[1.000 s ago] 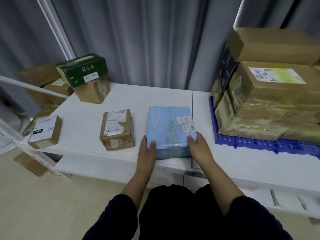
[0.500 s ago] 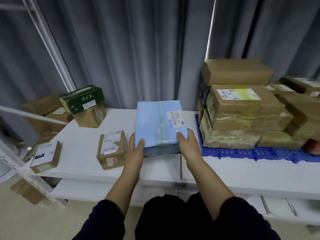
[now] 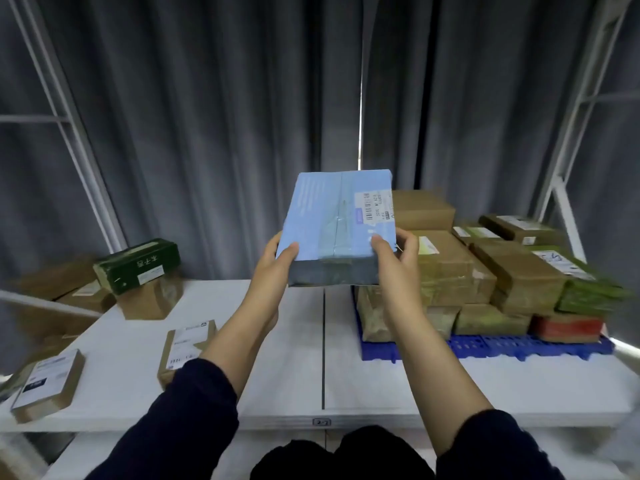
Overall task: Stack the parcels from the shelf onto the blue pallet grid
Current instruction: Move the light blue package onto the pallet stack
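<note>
Blue parcel point(image 3: 341, 230) held mid-frame above the shelf point(image 3: 304, 358), left of the pallet point(image 3: 485, 346) stack. Left hand point(image 3: 273, 261) and right hand point(image 3: 394, 252) grip its near corners, thumbs on top. Looks rigid, fairly light; tape wrap possibly slick. Gripping opposite sides seems best.

A tall pile of brown parcels point(image 3: 457, 271) covers most of the blue pallet grid point(image 3: 502, 346) on the right. Its top box point(image 3: 424, 209) sits just beside the blue parcel point(image 3: 332, 220) held up in the air. Bare white shelf point(image 3: 301, 358) lies between the pile and a small labelled parcel point(image 3: 183, 344) on the left.
</note>
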